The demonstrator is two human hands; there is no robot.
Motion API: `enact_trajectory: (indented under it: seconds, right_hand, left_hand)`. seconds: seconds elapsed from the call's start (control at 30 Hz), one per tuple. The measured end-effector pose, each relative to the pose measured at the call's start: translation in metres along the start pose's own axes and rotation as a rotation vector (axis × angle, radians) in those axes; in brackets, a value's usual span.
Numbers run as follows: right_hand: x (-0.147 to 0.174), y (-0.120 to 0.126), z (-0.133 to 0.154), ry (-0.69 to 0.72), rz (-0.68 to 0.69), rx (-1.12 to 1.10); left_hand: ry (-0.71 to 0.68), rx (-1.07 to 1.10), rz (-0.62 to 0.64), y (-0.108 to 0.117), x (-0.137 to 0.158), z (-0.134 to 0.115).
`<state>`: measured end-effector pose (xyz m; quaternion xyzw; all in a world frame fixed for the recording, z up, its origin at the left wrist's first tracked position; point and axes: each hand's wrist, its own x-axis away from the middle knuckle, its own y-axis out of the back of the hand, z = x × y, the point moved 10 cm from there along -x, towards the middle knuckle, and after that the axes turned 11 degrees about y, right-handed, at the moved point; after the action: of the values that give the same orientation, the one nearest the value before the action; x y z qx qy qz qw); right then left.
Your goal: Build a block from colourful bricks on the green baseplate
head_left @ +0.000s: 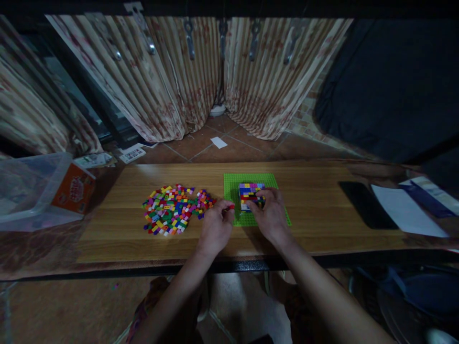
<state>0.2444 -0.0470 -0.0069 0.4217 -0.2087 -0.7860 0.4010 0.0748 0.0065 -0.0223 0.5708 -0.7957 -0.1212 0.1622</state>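
My left hand (217, 224) is closed in a pinch, with a small red toy brick (231, 207) showing at the fingertips. It is between the loose brick pile and the left edge of a green studded baseplate (232, 182). On that plate stands a block-shaped build of toy bricks (247, 186) with pink, purple, blue, yellow, red and white rows. My right hand (271, 215) grips the build from its right side, thumb in front and fingers over the top right. The fingers hide the build's right part.
A spread-out pile of loose bricks (168, 210) in many colours lies left on the wooden board (118, 234). A clear plastic bin (32, 191) with an orange label is at the far left. A black flat slab (367, 204) and white paper (407, 210) are at the right.
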Motion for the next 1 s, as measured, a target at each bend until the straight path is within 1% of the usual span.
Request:
enact_trajectory:
  seconds: [0.17,0.3,0.4,0.53,0.77,0.9,1.0]
  right_hand:
    - [-0.001,-0.002,-0.006,-0.027,0.016,-0.055]
    - [0.0,0.001,-0.02,-0.096,0.018,-0.148]
    - [0.002,0.006,-0.027,-0.141,0.007,-0.206]
    - [0.002,0.009,-0.024,-0.128,0.023,-0.193]
    - [0.0,0.013,-0.018,-0.08,0.016,-0.185]
    - [0.0,0.014,-0.016,-0.063,0.028,-0.204]
    - [-0.001,0.02,-0.013,-0.051,0.01,-0.216]
  left_hand:
    - [-0.038,-0.11,-0.029,-0.001,0.0,-0.007]
    - [-0.083,-0.202,-0.056,-0.003,0.001,-0.015]
    - [-0.139,-0.284,-0.044,-0.009,0.001,-0.024]
    - [-0.181,-0.357,-0.016,-0.017,-0.001,-0.03]
    - [-0.189,-0.318,-0.006,-0.019,-0.009,-0.03]
    - [-0.199,-0.3,0.004,-0.019,-0.008,-0.033]
    - [-0.168,-0.234,0.018,-0.018,-0.007,-0.031]
